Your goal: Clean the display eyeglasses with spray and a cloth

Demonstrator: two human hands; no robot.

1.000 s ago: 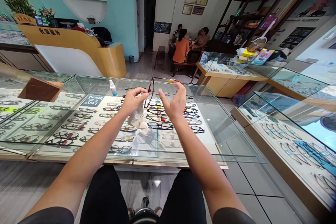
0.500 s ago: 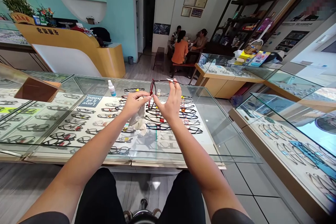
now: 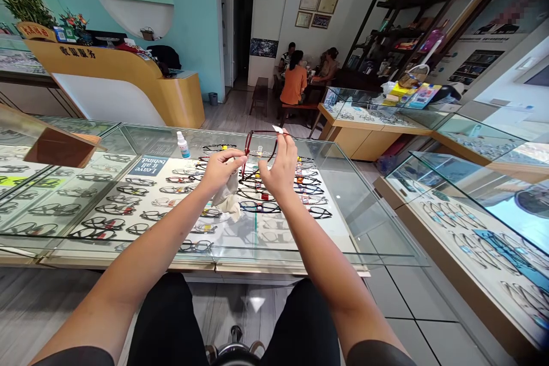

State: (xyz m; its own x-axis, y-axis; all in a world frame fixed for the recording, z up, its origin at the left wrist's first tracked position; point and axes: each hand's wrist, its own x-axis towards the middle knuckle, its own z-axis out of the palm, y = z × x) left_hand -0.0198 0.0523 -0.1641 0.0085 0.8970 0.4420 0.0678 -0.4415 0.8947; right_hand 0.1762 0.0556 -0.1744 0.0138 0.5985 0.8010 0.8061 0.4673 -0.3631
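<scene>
Evidently my left hand (image 3: pixel 223 169) is pinching the red-framed eyeglasses (image 3: pixel 247 142) at the front, which is nearly edge-on and hard to make out. My right hand (image 3: pixel 278 171) is up by their white tag (image 3: pixel 278 129); whether it grips, I can't tell. Under my left grip hangs a pale cloth (image 3: pixel 229 202), partly hidden. Below, my right hand blocks some display frames (image 3: pixel 259 206).

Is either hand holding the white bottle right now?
No, the white bottle stands upright, left of the left hand and apart from the right hand.
</scene>
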